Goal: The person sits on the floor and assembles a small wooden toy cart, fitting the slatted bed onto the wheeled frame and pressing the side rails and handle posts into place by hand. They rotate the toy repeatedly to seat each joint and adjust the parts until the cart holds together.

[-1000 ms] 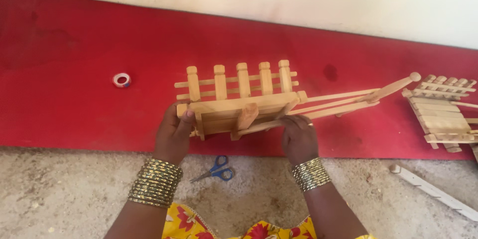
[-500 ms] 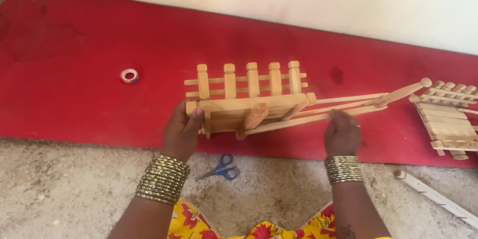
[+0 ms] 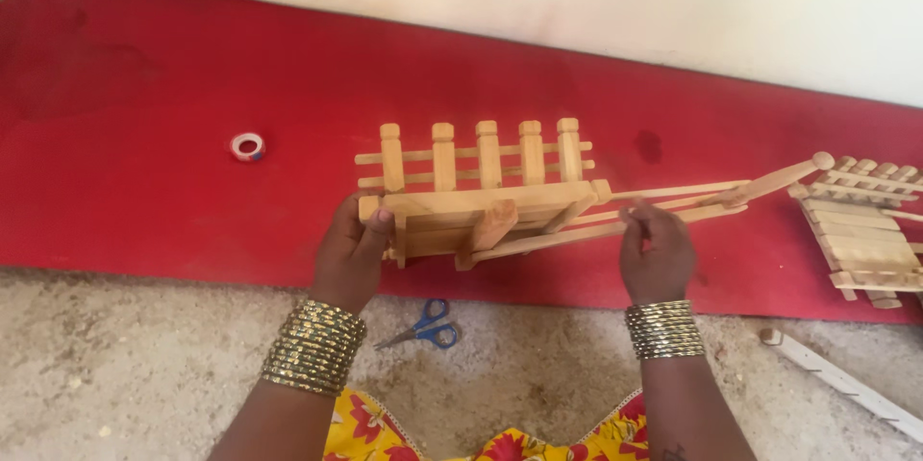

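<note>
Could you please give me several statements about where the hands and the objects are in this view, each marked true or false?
1. The left hand grips the slatted end of the wooden cart. True.
2. The right hand rests on the scissors. False: it holds the cart's long shafts; the scissors lie untouched on the bare floor.
3. A roll of tape lies on the red mat. True.
4. The second wooden cart sits at the left edge. False: it is at the right edge.
</note>
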`<state>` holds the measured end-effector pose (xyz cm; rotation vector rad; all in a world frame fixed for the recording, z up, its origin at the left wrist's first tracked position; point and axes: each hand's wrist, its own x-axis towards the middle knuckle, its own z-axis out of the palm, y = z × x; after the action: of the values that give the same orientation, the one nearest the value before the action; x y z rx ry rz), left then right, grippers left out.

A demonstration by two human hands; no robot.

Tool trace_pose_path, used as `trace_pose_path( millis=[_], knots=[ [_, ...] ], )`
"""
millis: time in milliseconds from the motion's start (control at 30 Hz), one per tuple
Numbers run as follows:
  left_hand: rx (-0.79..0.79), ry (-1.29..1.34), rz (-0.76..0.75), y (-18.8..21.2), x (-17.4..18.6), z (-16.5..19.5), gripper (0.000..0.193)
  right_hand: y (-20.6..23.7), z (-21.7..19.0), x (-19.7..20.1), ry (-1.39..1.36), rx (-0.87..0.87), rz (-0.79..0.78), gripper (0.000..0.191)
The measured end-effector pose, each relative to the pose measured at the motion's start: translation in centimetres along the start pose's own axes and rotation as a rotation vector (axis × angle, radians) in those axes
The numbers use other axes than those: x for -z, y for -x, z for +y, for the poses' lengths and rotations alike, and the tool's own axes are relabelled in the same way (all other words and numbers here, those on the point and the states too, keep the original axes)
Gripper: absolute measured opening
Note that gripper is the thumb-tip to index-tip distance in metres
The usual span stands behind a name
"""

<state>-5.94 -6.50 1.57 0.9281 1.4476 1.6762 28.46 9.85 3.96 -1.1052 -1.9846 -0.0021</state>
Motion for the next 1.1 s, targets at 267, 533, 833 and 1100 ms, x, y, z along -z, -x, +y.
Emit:
trace_pose_path(
  millis=[267,533,833,1100],
  knots=[
    [-0.025,0.010,0.002,-0.1,-0.4,-0.2,0.038,0.2,1.4,0.1,0.144,0.003,-0.043,0.020],
    [0.019,0.018,0.002,0.0,-0.6,0.3,0.042,0.5,3.1,0.1,0.107,-0.146,-0.052,0.011],
    [0.017,0.069,-0.018,-0.1,-0.9,0.4,0.040,0.6,2.7,-0.1,0.169,-0.083,-0.155,0.017],
    [0.004,0.057,-0.033,-0.1,-1.0,0.6,0.041,0.7,1.0,-0.8,0.362,0.086,-0.179,0.019]
  ],
)
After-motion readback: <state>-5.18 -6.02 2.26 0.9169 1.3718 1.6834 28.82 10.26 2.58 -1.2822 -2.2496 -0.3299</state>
